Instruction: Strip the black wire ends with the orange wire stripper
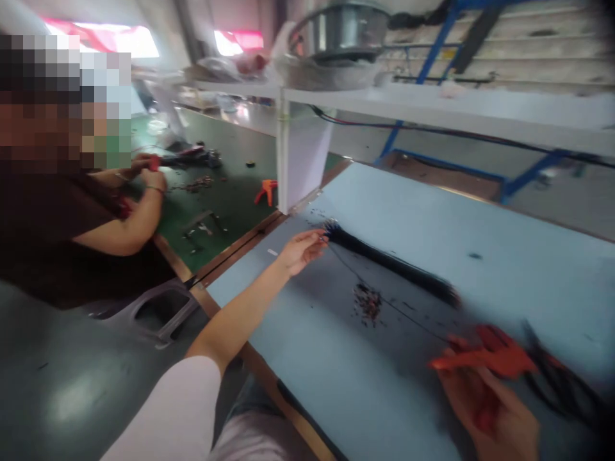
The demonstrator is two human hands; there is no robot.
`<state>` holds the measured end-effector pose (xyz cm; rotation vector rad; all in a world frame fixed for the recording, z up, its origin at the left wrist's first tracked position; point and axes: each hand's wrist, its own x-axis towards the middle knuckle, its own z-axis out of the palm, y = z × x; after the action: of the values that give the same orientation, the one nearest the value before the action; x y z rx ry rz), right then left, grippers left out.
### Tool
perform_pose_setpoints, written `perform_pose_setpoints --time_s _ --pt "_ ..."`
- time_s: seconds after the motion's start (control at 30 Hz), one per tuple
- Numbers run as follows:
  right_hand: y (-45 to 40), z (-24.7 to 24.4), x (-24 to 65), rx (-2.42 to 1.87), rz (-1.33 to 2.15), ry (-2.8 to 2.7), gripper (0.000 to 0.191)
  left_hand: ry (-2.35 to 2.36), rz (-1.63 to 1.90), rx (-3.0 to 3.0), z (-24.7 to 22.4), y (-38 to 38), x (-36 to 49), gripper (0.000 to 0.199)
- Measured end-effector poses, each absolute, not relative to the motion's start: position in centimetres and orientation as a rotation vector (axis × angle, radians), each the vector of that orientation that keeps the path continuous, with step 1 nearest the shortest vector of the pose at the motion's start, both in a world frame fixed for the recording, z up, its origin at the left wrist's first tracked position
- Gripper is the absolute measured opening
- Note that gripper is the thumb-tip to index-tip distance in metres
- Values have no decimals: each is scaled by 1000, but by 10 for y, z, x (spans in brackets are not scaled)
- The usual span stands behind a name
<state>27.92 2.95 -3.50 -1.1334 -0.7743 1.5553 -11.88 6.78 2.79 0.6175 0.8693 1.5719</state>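
Note:
My left hand (pixel 302 251) pinches one end of a thin dark wire (pixel 403 312), close to the frayed end of a black wire bundle (pixel 394 264) lying on the blue table. The wire stretches across to my right hand (pixel 490 410), which is closed round an orange-red hand tool (pixel 504 355). Motion blurs this tool, so its exact kind and jaws cannot be made out. Whether the right fingers also grip the wire is unclear. Below the bundle lies a small pile of dark and copper-coloured scraps (pixel 369 304).
Black looped cables (pixel 557 384) lie at the right. A white shelf (pixel 432 105) bearing a metal pot (pixel 346 29) spans the back. At left, a co-worker (pixel 57 218) works at a green table (pixel 230 147) holding an orange tool (pixel 266 191). A grey stool (pixel 154 314) stands below.

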Motion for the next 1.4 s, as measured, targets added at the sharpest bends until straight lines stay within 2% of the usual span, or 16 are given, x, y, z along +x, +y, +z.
perform_pose_setpoints --time_s 0.07,0.17,0.23,0.43,0.7,0.87,1.1,1.2,1.27,1.3,1.4 --pt "35 -31 272 -1143 1568 -507 24 879 1607 646 28 68 -113 32" --pt "39 -22 263 -994 1587 -430 26 1072 1772 951 31 66 -103 55" --pt "39 -18 261 -954 1606 -398 26 1201 1820 1123 34 62 -98 57" --pt "39 -20 262 -890 1627 -360 24 1284 1844 1245 36 58 -100 57" --pt "33 -12 254 -980 1568 -482 23 1423 1766 1073 26 72 -113 52" --pt "9 -7 230 -1131 1603 -667 35 1891 1759 1094 22 72 -127 42" --pt "-6 -18 220 -1217 1760 -818 57 2234 1794 1278 27 63 -136 47" --pt "-3 -20 222 -1226 1745 -785 54 2362 1867 1409 34 58 -127 54" --pt "-3 -21 222 -1251 1732 -799 52 2297 1865 1605 36 49 -107 53" --pt "-3 -22 222 -1260 1731 -820 52 2180 1802 1744 35 44 -92 46" --pt "-4 -25 221 -1262 1776 -936 49 1727 1456 2013 25 23 -41 34"
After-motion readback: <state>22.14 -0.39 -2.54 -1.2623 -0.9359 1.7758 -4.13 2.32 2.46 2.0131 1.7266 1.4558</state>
